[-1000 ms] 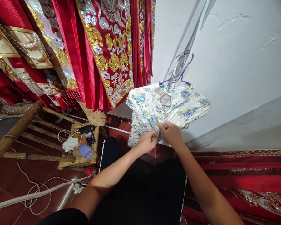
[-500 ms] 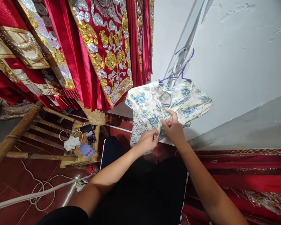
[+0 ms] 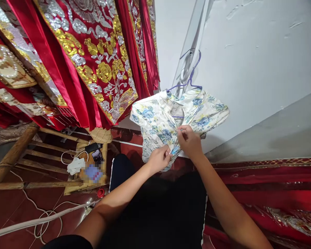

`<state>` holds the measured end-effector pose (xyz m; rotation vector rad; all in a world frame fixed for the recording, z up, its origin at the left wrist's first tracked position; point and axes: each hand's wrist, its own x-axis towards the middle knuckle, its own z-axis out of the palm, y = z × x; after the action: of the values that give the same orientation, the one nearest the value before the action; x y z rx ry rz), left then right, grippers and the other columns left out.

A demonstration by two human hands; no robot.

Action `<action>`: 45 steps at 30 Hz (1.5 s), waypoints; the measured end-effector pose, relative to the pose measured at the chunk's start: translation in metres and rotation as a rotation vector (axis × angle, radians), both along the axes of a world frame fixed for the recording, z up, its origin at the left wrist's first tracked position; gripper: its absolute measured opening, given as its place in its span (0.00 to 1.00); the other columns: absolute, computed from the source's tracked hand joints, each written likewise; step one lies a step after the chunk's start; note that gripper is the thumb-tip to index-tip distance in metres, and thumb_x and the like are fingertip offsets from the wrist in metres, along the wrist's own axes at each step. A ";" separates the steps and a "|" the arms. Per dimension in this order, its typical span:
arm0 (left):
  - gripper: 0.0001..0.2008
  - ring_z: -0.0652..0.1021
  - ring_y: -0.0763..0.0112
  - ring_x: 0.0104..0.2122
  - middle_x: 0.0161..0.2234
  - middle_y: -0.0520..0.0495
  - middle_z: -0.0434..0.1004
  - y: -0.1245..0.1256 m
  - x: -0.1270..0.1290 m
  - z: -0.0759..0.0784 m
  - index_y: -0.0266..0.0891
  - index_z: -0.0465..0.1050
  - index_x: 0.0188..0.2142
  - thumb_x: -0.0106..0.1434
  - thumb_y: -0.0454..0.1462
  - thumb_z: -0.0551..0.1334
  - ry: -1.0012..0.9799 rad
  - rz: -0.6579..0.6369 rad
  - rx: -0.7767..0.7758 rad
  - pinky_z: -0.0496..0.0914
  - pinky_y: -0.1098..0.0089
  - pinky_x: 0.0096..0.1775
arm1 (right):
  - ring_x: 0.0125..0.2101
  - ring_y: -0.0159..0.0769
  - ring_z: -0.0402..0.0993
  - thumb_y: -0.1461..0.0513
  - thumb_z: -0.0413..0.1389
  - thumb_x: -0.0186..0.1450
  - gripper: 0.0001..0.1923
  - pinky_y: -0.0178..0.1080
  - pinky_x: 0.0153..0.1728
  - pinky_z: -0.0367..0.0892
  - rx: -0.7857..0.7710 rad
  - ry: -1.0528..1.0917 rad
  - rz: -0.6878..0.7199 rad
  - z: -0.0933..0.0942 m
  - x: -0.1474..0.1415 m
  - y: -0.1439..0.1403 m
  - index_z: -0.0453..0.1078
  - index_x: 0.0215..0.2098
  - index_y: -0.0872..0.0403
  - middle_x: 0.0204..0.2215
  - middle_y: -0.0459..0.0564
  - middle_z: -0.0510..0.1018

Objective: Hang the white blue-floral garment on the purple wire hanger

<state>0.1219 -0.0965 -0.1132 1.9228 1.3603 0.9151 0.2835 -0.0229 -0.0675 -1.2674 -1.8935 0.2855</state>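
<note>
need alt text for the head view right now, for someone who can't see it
A person's left hand and right hand hold the front of a white, blue-flowered garment on a purple hanger, before a pale wall. Red embroidered cloth hangs at upper left; a bamboo chair stands at lower left.

— How is the floral blouse (image 3: 166, 121) patterned?
— Blue flowers are scattered over white; the neckline is parted.
— And where is it placed?
— It is hung on a purple hanger (image 3: 190, 81), its front pinched.
</note>
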 end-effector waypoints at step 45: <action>0.14 0.76 0.66 0.47 0.44 0.45 0.73 0.098 -0.016 0.191 0.39 0.72 0.49 0.74 0.38 0.50 0.065 -0.013 0.724 0.70 0.63 0.49 | 0.23 0.33 0.70 0.63 0.54 0.63 0.03 0.37 0.24 0.64 0.250 0.753 0.147 0.110 -0.032 0.046 0.63 0.33 0.50 0.23 0.42 0.66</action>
<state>0.1057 0.0017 0.0782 2.4928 1.1294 1.4946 0.2515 0.0232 0.0429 -0.7060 -1.3145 0.5033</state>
